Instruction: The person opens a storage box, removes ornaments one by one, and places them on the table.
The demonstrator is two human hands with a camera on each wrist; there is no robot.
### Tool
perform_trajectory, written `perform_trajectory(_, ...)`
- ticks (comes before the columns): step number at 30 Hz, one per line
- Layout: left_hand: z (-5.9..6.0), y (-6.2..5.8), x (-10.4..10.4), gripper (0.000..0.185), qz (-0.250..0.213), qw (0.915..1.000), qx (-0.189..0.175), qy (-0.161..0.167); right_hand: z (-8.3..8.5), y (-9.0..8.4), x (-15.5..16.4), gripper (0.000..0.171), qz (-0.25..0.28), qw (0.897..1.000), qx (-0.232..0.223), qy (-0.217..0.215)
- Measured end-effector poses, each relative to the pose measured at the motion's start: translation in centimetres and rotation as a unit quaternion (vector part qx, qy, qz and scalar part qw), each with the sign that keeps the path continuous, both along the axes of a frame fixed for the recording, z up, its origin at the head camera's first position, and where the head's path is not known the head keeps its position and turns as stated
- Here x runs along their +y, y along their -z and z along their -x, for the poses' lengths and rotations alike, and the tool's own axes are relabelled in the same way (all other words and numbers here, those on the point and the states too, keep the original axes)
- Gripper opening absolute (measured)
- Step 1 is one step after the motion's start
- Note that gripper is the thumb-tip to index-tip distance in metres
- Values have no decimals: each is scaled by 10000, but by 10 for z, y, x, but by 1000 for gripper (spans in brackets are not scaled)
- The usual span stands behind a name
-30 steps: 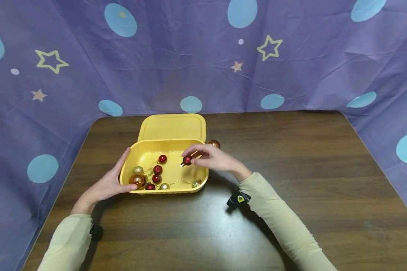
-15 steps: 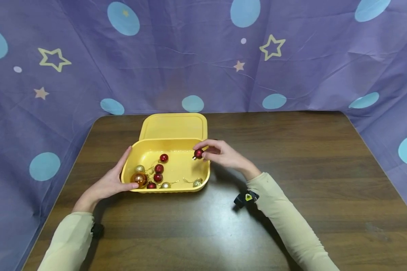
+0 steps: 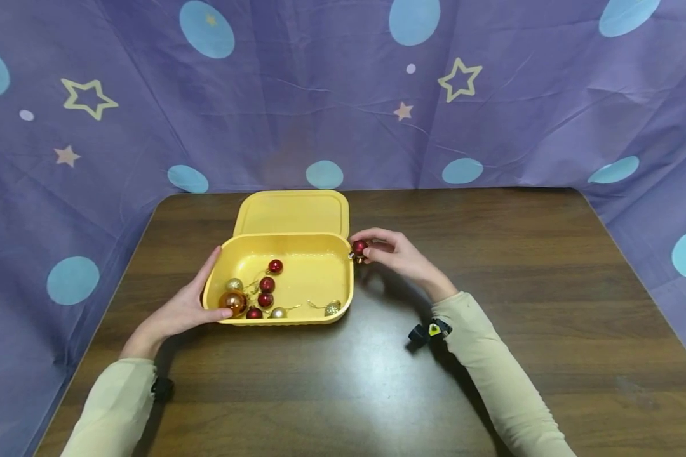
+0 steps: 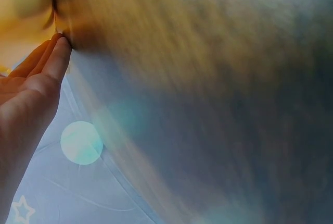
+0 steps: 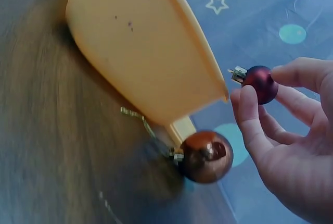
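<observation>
My left hand (image 3: 183, 306) holds the left end of a yellow plastic box (image 3: 297, 320), thumb over the front rim and fingers along the outer side. In the left wrist view the fingertips (image 4: 61, 44) press against its wall. Just outside the box's right end, my right hand (image 3: 397, 254) pinches a small dark red Christmas bauble (image 5: 263, 85) between thumb and fingers, its gold cap pointing toward the box. Below it in the right wrist view a larger shiny copper bauble (image 5: 205, 156) lies by the box, a gold string on its cap; the hand mostly hides it in the head view.
Inside the box lie several red baubles (image 3: 267, 284), a large orange-gold one (image 3: 233, 303) and small gold ones (image 3: 333, 308). A yellow lid (image 3: 293, 212) sits behind the box on the wooden table (image 3: 503, 266). A purple curtain (image 3: 366, 127) hangs behind.
My right hand has carried the red bauble from over the box's inside, rightward across its right rim. The left hand stays at the box.
</observation>
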State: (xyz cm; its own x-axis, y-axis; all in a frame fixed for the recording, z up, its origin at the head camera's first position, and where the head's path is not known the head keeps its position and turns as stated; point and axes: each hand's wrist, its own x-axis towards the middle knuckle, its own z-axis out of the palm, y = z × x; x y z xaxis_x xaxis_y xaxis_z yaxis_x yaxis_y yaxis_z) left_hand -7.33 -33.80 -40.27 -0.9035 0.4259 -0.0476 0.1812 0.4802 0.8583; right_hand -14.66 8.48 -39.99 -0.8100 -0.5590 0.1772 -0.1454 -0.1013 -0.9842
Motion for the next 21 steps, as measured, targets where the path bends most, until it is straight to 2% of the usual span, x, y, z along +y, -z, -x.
perform_trajectory(5,2,-1,0,115,31,10000,25,-8,4,6,11,37,-312,9988,-162,344)
perform_trajectory(13,2,1,0,115,-54,10000,-57,12,14,20,28,40,-1228,9897,352,653)
perform_trajectory(17,1,1,0,115,-140,9999,-58,46,17,26,33,44,-1288,9879,280,816)
perform_trajectory(21,0,1,-1,115,-163,9998,-10,75,19,30,34,35,-1316,9875,76,868)
